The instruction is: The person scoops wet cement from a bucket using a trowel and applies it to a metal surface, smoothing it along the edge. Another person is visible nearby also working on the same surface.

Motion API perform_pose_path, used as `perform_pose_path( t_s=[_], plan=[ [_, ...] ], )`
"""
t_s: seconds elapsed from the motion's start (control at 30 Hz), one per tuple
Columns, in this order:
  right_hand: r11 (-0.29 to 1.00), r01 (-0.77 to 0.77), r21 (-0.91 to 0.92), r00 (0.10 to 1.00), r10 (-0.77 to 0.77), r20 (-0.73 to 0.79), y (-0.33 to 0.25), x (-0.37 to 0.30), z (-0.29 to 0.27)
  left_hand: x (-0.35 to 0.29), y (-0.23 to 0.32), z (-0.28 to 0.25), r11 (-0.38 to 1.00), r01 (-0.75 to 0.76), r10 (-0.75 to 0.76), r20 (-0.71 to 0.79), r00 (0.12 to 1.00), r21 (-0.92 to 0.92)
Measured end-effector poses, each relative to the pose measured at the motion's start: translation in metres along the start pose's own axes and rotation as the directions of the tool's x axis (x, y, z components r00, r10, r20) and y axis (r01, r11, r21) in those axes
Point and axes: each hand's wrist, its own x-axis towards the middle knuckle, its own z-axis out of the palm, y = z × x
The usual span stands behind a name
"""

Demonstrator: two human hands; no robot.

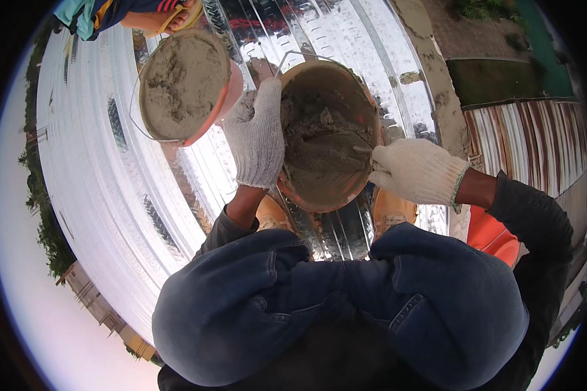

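An orange bucket [298, 83] with wet grey mortar [312, 124] in it stands between my boots, tipped so its mouth faces me. My left hand [257, 138], in a grey knit glove, holds the bucket's left rim, with some fingers hidden. At the right rim my gloved right hand [416, 171] is closed round the handle of a mortar-coated trowel [332, 155]. The trowel's blade lies inside the bucket, against the mortar. A second orange bucket [231, 85], filled with mortar nearly to the brim, stands just beyond my left hand.
Shiny corrugated metal sheets [98, 169] lie under me. A mortar-smeared ledge [447, 107] runs along the right, with a lower rusty roof [528, 143] beyond. Another person's sandalled foot [176, 21] is at the far left. An orange-red container [492, 236] sits beside my right knee.
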Motion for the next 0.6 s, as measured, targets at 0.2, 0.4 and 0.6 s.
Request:
perform_pose_path(
  t_s=[0.2,0.4,0.6],
  plan=[
    [0.934,0.028,0.357,0.999,-0.04,0.026,-0.024,-0.009,0.017,0.005,-0.005,-0.001,0.996,-0.015,0.016,0.011,1.0,-0.086],
    [0.586,-0.245,0.772,0.97,0.139,0.201,-0.03,-0.042,0.017,0.037,-0.035,-0.019,0.994,0.018,-0.012,0.056,0.998,-0.111],
    [0.539,-0.204,0.817,0.945,0.326,0.02,-0.024,-0.075,0.005,0.047,-0.036,-0.034,0.964,0.056,-0.042,0.06,0.997,-0.259]
  ],
)
